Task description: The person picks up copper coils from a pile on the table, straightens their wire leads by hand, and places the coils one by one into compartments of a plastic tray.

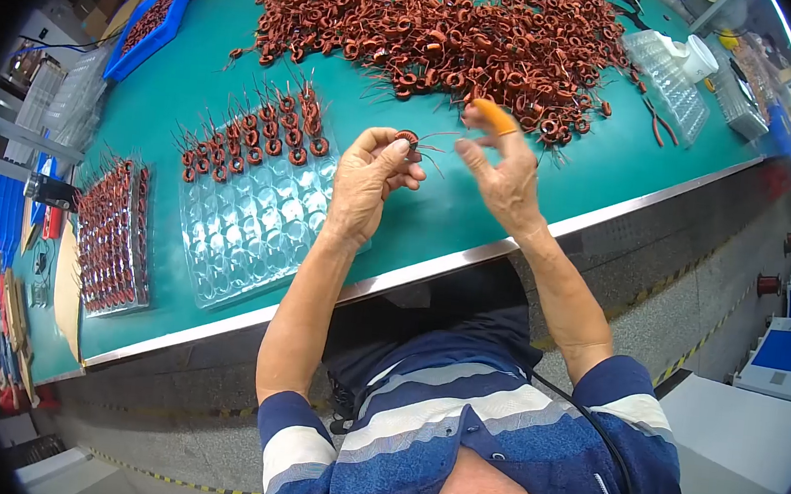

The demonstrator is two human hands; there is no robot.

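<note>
My left hand (369, 176) is closed, pinching a copper-wound toroidal coil (407, 140) between thumb and fingers. Several wire leads stick out of the coil to the right. Just beyond those leads is my right hand (506, 170), its thumb and index finger apart and nothing seen between them. An orange finger cot (495, 117) covers one of its fingertips. Left of my hands lies a clear plastic tray (249, 233) with round pockets; similar coils (254, 138) stand in its far rows, leads up. A large heap of loose coils (445, 28) spreads across the far side of the green table (191, 46).
A second tray packed with coils (113, 239) sits at the left. A blue bin (153, 22) is at the far left. At the right are red-handled pliers (660, 125), clear trays (668, 83) and a white cup (700, 59). The table's metal edge (421, 273) runs before my body.
</note>
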